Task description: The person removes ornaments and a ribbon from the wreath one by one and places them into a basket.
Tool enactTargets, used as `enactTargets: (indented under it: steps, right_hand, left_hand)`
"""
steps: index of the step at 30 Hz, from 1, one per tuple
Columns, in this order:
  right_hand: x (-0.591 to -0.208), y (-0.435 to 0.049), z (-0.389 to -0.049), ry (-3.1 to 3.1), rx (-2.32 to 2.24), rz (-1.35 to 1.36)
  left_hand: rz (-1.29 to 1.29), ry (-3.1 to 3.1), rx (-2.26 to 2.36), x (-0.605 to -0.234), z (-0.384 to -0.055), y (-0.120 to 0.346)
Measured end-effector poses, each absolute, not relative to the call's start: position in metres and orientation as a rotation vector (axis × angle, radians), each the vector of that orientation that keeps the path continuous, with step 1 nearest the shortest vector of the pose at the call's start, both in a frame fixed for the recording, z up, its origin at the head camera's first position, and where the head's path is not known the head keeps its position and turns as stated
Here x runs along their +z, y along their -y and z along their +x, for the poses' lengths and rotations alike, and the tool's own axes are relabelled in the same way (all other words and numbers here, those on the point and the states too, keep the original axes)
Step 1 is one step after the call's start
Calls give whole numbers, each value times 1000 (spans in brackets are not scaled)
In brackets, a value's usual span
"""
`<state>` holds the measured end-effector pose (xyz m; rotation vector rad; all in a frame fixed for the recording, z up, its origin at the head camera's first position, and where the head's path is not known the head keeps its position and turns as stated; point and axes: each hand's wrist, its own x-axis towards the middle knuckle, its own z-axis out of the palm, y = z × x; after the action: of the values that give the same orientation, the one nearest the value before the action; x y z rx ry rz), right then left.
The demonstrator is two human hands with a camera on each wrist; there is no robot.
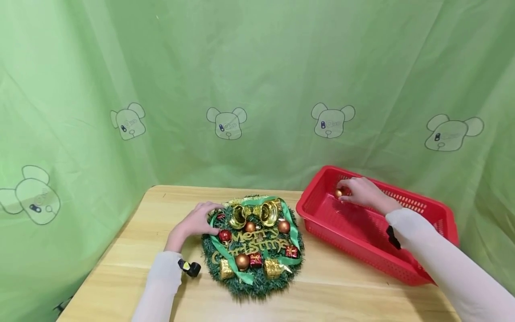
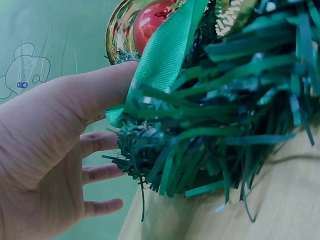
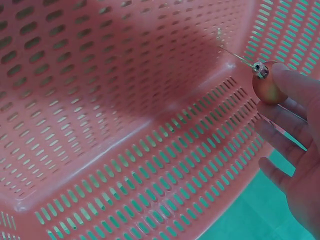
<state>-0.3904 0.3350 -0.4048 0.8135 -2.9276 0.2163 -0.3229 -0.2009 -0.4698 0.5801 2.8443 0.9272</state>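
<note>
A green tinsel Christmas wreath (image 1: 257,286) lies on the table, dressed with green ribbon (image 1: 225,252), gold bells (image 1: 268,213), coloured balls and gold "Merry Christmas" lettering. At its left edge my left hand (image 1: 198,219) holds the rim; in the left wrist view the thumb (image 2: 107,85) lies against the ribbon, with the fingertips at the tinsel edge. Over the far left end of a red basket (image 1: 358,251), my right hand (image 1: 364,193) pinches a copper-gold bauble (image 3: 268,92) between thumb and fingers. A thin golden thread (image 3: 235,55) sticks out from its metal cap.
The perforated basket stands right of the wreath on the wooden table (image 1: 330,290). Behind the table hangs a green curtain (image 1: 265,156) printed with bear heads. A small black device (image 1: 190,267) is strapped at my left wrist.
</note>
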Motion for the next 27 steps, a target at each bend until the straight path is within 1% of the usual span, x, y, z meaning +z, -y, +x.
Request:
enactTargets:
  steps: [11, 19, 27]
  right_hand:
    - [-423, -334, -395, 2892, 147, 892]
    - [-433, -335, -395, 2876, 133, 893]
    - [-431, -337, -394, 2908, 120, 889]
  left_hand:
    - [590, -2845, 958, -470, -322, 201]
    - [577, -2845, 969, -471, -320, 201]
    - [574, -2846, 945, -470, -321, 202]
